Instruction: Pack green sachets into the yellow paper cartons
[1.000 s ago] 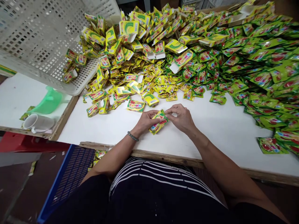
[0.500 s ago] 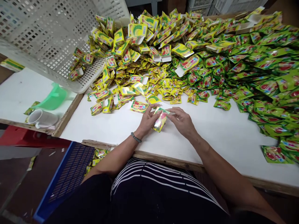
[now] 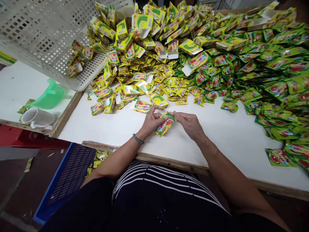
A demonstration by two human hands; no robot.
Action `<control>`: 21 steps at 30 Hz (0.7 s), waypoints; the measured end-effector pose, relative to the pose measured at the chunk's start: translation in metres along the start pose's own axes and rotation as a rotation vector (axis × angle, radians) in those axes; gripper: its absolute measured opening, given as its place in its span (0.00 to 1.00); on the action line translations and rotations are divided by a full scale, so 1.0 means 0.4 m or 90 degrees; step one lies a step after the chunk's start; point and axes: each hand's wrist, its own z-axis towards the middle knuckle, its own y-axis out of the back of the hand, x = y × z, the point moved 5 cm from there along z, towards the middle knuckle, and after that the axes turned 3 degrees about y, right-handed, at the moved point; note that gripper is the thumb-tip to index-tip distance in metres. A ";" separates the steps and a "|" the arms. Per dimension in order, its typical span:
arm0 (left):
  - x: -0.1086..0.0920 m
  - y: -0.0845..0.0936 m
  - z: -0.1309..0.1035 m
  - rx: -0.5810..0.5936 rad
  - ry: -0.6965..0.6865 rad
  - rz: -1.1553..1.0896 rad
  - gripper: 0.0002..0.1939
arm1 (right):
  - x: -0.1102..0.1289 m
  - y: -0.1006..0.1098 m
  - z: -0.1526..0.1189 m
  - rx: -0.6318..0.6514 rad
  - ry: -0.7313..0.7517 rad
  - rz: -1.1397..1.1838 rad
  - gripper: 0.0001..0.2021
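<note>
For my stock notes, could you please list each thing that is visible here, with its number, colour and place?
Table: 1, white, wooden edge, centre
Held carton: 1, yellow-green, near table's front
Other cartons: many, yellow-green, mostly back left
Yellow sachets: many, yellow, among these cartons
Green sachets: many, green, table's right side
Basket: 1, white, upper left
Mug: 1, white, left side
Plastic piece: 1, translucent green, behind mug
Crate: 1, blue, below table, left
Pale crates: number unclear, greyish, back edge
Red object: 1, red, lower left
Bracelet: 1, dark, left wrist
Top: 1, dark, white stripes, bottom centre
Left hand: 1, bare, holding carton
Right hand: 1, bare, at carton's end
</note>
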 end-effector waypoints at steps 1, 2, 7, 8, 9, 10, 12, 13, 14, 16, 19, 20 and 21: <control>-0.001 0.000 -0.001 -0.001 0.000 0.002 0.33 | -0.002 -0.001 0.000 -0.011 -0.012 0.015 0.15; -0.001 -0.002 -0.002 0.002 0.001 0.003 0.33 | -0.005 -0.002 0.001 -0.024 -0.025 0.033 0.15; -0.003 -0.010 -0.005 0.018 0.006 0.007 0.31 | -0.040 0.004 0.009 -0.077 -0.097 0.145 0.16; -0.004 -0.011 -0.005 0.024 0.007 0.007 0.31 | -0.045 0.008 0.010 -0.081 -0.104 0.151 0.16; -0.004 -0.011 -0.006 0.029 0.006 0.008 0.31 | -0.049 0.011 0.011 -0.077 -0.106 0.150 0.16; -0.005 -0.011 -0.006 0.032 0.003 0.009 0.31 | -0.051 0.014 0.011 -0.065 -0.101 0.146 0.16; -0.008 -0.009 -0.007 0.032 -0.009 0.005 0.30 | -0.051 0.015 0.010 -0.027 -0.090 0.140 0.16; -0.009 -0.008 -0.007 0.030 -0.015 -0.001 0.30 | -0.051 0.015 0.008 -0.010 -0.091 0.140 0.16; -0.010 -0.007 -0.008 0.026 -0.020 -0.008 0.29 | -0.049 0.014 0.005 0.002 -0.093 0.138 0.16; -0.012 -0.007 -0.008 0.019 -0.028 -0.025 0.29 | -0.038 0.009 -0.005 0.012 -0.077 0.115 0.16; -0.015 -0.004 -0.008 0.000 -0.044 -0.049 0.29 | 0.000 -0.001 -0.021 -0.015 0.032 0.012 0.15; -0.016 -0.001 -0.008 -0.006 -0.048 -0.055 0.29 | 0.011 -0.006 -0.025 -0.025 0.066 -0.025 0.16; -0.017 0.001 -0.006 -0.011 -0.051 -0.059 0.28 | 0.019 -0.012 -0.027 -0.032 0.087 -0.051 0.16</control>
